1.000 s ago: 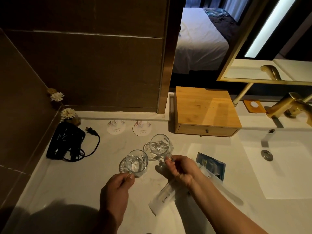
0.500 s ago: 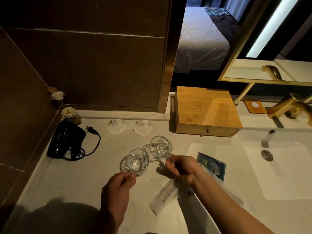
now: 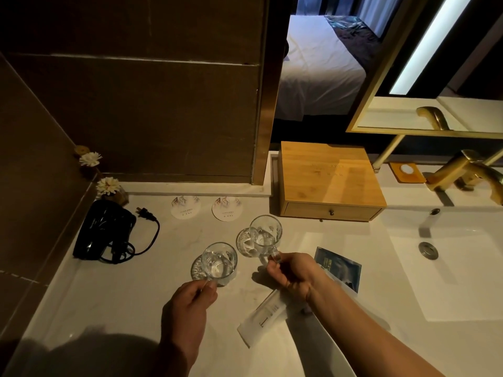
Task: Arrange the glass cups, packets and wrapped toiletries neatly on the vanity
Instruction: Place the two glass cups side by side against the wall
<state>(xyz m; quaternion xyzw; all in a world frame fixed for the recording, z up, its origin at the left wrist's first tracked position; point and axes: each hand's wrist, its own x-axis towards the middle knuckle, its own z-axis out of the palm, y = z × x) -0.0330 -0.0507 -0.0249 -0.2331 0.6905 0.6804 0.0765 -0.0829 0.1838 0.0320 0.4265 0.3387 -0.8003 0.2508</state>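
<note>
Both clear glass handled cups have crept back toward the two round paper coasters (image 3: 206, 211). The left hand (image 3: 187, 308) pinches the nearer cup (image 3: 219, 263), the right hand (image 3: 292, 276) the farther cup (image 3: 265, 235); seating them looks imminent, while the dark blue packet (image 3: 340, 270) and white wrapped toiletry (image 3: 262, 319) wait on the pale vanity top (image 3: 109, 295).

My left hand (image 3: 187, 303) reaches forward over the near middle of the surface, fingers (image 3: 208, 288) curled and pinched closed in a grip. My right hand (image 3: 292, 273) sits further in and to the right, forearm angling from the near right corner, fingertips pinched tight too.
</note>
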